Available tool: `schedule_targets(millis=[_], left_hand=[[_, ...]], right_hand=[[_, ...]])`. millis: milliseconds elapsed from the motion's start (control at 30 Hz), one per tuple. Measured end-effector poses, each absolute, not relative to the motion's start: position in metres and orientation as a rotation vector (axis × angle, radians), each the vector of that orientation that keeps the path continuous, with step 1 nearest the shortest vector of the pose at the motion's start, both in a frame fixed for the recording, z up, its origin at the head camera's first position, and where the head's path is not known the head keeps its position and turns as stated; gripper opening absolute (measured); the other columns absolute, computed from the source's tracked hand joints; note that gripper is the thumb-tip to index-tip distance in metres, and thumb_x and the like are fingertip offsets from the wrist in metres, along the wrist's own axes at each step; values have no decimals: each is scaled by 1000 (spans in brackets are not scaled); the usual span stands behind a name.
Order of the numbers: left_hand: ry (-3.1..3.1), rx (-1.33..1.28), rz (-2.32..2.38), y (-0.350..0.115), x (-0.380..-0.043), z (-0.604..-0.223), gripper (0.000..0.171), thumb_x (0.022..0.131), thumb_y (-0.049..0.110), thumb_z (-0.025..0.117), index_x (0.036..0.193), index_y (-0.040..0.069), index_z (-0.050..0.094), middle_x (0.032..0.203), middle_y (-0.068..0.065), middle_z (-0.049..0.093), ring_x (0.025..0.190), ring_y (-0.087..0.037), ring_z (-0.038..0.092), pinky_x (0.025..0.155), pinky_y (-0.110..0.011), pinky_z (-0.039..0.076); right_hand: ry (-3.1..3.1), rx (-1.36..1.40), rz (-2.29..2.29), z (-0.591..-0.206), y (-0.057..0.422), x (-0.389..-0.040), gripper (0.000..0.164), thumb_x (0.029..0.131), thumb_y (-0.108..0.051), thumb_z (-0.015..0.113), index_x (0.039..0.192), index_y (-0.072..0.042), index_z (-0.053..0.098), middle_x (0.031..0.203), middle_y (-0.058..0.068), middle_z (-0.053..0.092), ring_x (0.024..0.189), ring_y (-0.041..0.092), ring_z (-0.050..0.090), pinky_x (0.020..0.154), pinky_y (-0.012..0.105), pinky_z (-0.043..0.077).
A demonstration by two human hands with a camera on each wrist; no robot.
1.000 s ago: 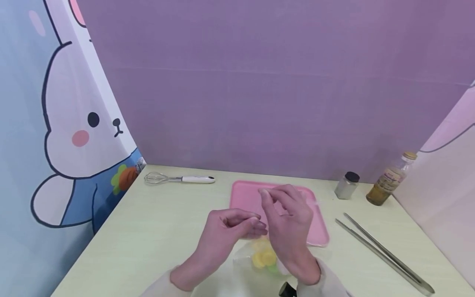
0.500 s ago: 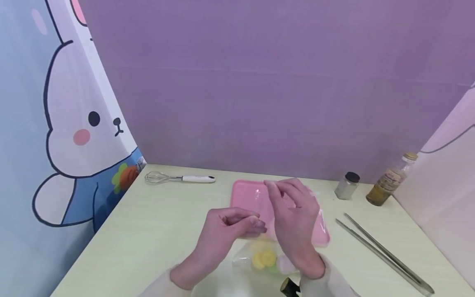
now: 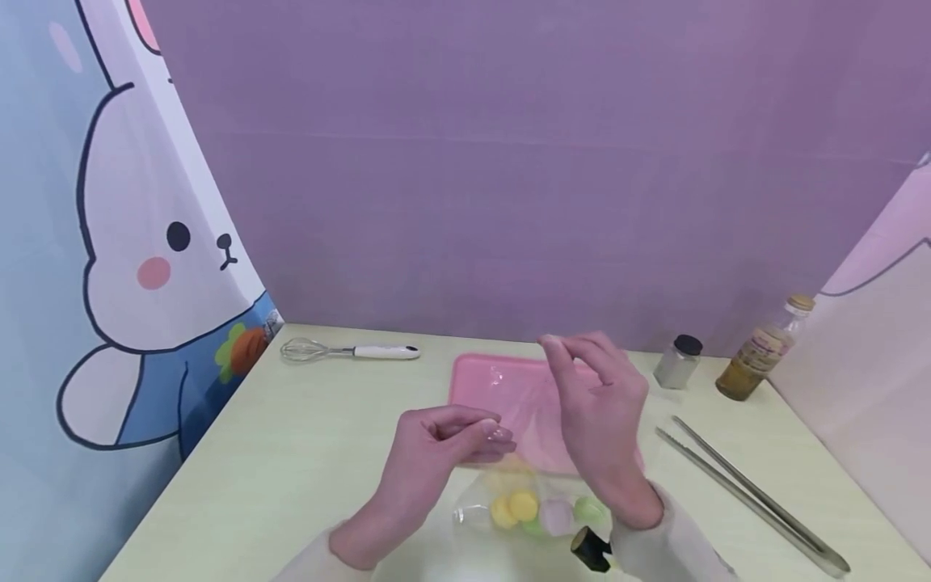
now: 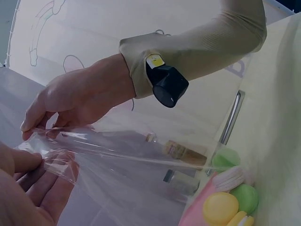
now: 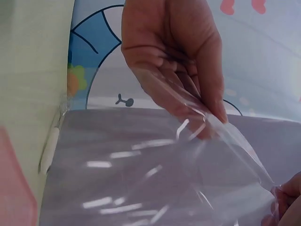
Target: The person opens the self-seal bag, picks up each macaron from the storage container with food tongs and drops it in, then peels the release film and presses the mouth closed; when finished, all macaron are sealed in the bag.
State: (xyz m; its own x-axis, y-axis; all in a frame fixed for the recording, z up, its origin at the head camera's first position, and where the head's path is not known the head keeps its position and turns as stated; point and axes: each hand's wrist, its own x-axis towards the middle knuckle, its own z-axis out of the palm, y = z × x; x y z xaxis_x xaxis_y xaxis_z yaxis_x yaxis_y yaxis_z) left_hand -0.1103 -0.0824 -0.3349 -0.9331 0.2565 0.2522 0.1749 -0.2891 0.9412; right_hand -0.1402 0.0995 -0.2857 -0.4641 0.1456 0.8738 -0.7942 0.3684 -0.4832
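Note:
A clear plastic bag (image 4: 131, 160) is stretched between my two hands, its top edge in their fingers. My left hand (image 3: 436, 453) pinches the edge between thumb and fingers above the near side of the tray. Farther right and a little higher, my right hand (image 3: 607, 424) pinches the other part of the edge. In the bag's lower end lie several macarons: a yellow macaron (image 3: 522, 506), a pale purple macaron (image 3: 557, 516) and a green macaron (image 3: 591, 512) among them. The left wrist view shows this filled end close to the table.
A pink tray (image 3: 476, 380) lies behind the bag. At the back left is a whisk (image 3: 385, 352). A black-capped jar (image 3: 676, 368) and a corked bottle (image 3: 760, 356) stand at the back right, with metal tongs (image 3: 752, 497) in front of them.
My right hand has moved right and slightly up, away from the left hand, spreading the bag's edge. More macarons show. My left hand has barely moved.

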Motion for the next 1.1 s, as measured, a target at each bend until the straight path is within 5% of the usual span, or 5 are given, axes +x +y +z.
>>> schedule_targets(millis=[333,1100], left_hand=[[1852,534,2413,-83,-111,-335,22,93,13,74,104,-7,73,95,-20,75,89,-34,74,80,-45,59],[1811,550,2427,-82,-107,-335,25,94,10,73,105,-12,70,93,-24,74,87,-35,74,80,-46,59]], right_hand=[[-1694,531,1271,-267,116,-142,10,91,3,73,98,0,79,83,13,70,79,13,60,78,28,45],[-1605,359,1206,-216,165,-138,6,88,5,74,91,9,77,75,-7,63,66,10,44,61,17,33]])
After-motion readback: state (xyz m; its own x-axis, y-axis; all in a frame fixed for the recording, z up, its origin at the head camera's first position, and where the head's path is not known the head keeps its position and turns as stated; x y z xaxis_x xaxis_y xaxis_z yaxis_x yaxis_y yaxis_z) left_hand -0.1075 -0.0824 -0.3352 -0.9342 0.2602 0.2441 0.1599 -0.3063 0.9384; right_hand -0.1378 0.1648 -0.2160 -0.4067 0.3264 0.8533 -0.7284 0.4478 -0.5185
